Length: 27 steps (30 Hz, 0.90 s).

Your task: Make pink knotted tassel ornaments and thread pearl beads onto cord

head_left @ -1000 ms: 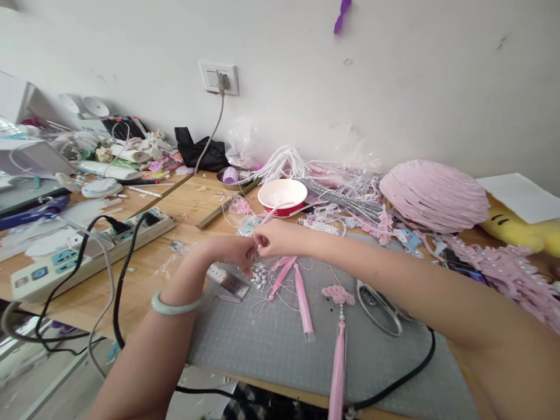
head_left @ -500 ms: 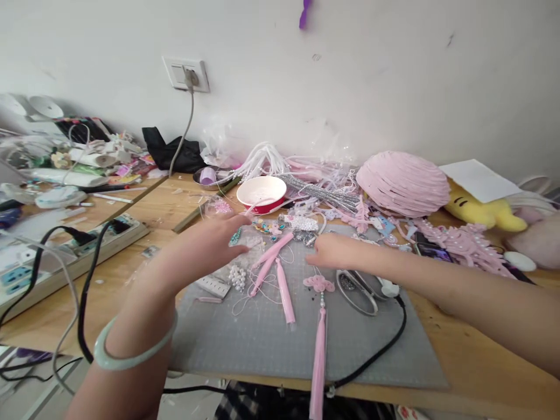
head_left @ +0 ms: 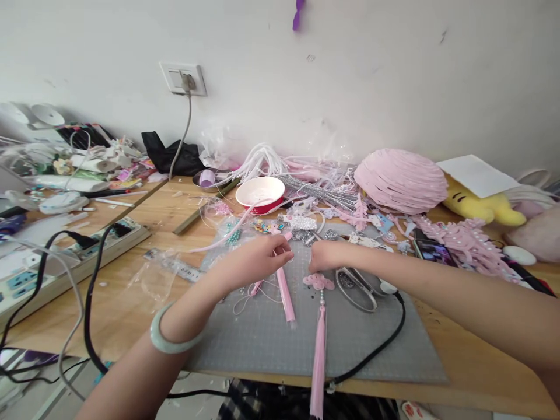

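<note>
My right hand [head_left: 322,256] is closed, with fingertips pinched at the top of a pink tassel pendant [head_left: 319,344]. The pendant has a pink knotted flower-like piece above small beads and a long tassel that hangs over the table's front edge. My left hand [head_left: 272,255], fingers bent but apart, hovers just left of the right one, above loose pink tassels [head_left: 285,294] with thin loops of cord. It partly covers them, and I see nothing held in it. Scissors [head_left: 356,290] with large grey handles lie beside my right wrist on the grey cutting mat [head_left: 258,344].
A red-and-white bowl [head_left: 260,195] stands behind my hands, near beaded cords and a large pink ball [head_left: 400,181]. A power strip [head_left: 83,256] with black cables lies left. A clear plastic bag [head_left: 153,280] and a ruler [head_left: 175,265] lie left of the mat. A phone [head_left: 434,252] lies right.
My left hand has moved right, from near the bowl to beside my right hand. A pink strip now stretches left from the bowl; the clear bag lies farther left. My right hand stays almost still.
</note>
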Tool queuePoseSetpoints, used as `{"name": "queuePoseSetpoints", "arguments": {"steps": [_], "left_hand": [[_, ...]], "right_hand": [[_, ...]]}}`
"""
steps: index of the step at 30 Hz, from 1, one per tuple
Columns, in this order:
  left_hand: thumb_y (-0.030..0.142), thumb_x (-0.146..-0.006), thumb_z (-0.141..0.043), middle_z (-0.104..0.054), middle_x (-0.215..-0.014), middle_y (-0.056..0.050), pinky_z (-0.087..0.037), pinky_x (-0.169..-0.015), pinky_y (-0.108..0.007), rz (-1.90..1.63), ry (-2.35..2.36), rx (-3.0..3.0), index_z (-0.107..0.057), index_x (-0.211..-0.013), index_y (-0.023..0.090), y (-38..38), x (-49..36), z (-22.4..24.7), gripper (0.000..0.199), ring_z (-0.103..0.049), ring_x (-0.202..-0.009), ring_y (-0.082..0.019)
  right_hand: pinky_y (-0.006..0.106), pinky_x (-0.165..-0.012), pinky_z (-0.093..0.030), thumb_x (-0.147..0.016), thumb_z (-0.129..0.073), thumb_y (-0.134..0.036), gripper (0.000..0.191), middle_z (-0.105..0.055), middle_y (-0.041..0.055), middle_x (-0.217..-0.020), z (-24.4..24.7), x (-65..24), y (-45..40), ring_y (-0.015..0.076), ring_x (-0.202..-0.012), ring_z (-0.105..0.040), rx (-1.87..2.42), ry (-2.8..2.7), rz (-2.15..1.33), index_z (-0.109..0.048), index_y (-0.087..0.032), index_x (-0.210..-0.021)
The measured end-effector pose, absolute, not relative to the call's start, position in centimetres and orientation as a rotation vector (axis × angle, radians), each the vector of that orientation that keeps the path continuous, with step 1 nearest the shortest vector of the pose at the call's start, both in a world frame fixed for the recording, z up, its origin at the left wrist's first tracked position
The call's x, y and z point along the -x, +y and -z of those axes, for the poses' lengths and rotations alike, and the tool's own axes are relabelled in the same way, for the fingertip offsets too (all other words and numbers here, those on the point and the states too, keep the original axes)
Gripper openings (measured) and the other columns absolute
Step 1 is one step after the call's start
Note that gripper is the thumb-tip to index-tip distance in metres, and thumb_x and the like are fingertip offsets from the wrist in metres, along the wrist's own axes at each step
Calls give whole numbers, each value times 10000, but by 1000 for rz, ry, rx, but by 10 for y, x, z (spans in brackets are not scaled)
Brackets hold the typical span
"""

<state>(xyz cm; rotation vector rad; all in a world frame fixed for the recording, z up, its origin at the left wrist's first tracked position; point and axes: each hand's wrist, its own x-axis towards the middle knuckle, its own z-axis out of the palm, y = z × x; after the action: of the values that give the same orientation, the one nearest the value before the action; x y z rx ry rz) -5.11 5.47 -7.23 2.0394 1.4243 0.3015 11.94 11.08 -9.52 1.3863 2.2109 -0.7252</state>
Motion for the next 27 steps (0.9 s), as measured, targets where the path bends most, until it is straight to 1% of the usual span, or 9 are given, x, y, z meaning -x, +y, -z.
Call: {"name": "queuePoseSetpoints", "arguments": {"steps": [3,5,7,10,12,14,18,23,27], "left_hand": [[399,-834,-406,-633,-743,-23,-387,-582,-294,-280,1397,-1972,-580,-781,201,57,48,84,268,-577,-671,-197],[407,-830,-404,-634,-689,-17,-389,-549,-286,-247,1351,-1906,-599,-745,194,58,45,90,301,-575,-618,-190],[408,-809,-447,-637,-669,-9,-396,-543,-275,-246,1287,-1841,-624,-735,189,60,41,93,291,-572,-603,-180],[402,-779,-509,-659,-756,-6,-432,-646,-264,-350,1194,-1740,-650,-801,182,62,32,99,263,-585,-717,-178],[412,-782,-504,-674,-836,-15,-443,-734,-265,-449,1146,-1645,-656,-863,173,62,27,104,295,-591,-805,-179],[434,-774,-510,-684,-861,-30,-448,-763,-273,-534,1116,-1537,-663,-890,157,62,22,110,337,-595,-823,-179],[462,-707,-605,-690,-793,-39,-439,-697,-271,-649,1100,-1358,-698,-830,145,61,18,118,353,-589,-728,-164],[406,-621,-717,-665,-671,-4,-390,-626,-246,-757,1113,-1223,-720,-721,165,60,16,117,261,-533,-624,-123],[361,-621,-735,-645,-638,3,-377,-623,-242,-855,1109,-1152,-713,-670,158,63,14,113,211,-509,-604,-111]], "right_hand": [[259,-574,-476,-854,-562,-303,194,-612,9,-780,88,-127,105,118,-645,-573,-1429,2179,802,-618,-121,-888],[221,-482,-373,-801,-569,-266,158,-535,-30,-601,83,-134,101,94,-528,-484,-1460,2244,867,-630,-127,-759],[219,-448,-290,-750,-550,-250,147,-466,-50,-525,81,-140,96,86,-491,-414,-1481,2324,955,-630,-137,-699],[216,-445,-248,-728,-519,-289,181,-457,-57,-521,81,-148,87,81,-490,-386,-1505,2416,1103,-624,-148,-686],[214,-443,-235,-727,-507,-317,205,-473,-54,-528,82,-151,80,80,-484,-383,-1531,2456,1193,-623,-152,-692],[213,-438,-225,-733,-500,-332,216,-488,-52,-533,85,-154,75,78,-471,-378,-1563,2480,1274,-622,-155,-714],[215,-442,-214,-742,-504,-354,220,-495,-52,-533,94,-156,69,79,-467,-376,-1608,2511,1411,-604,-159,-720],[223,-444,-192,-729,-536,-353,208,-466,-61,-497,100,-155,70,77,-451,-352,-1620,2510,1565,-578,-163,-657],[224,-445,-194,-716,-550,-302,156,-446,-67,-495,97,-153,72,72,-447,-337,-1678,2504,1660,-570,-161,-652]]}}
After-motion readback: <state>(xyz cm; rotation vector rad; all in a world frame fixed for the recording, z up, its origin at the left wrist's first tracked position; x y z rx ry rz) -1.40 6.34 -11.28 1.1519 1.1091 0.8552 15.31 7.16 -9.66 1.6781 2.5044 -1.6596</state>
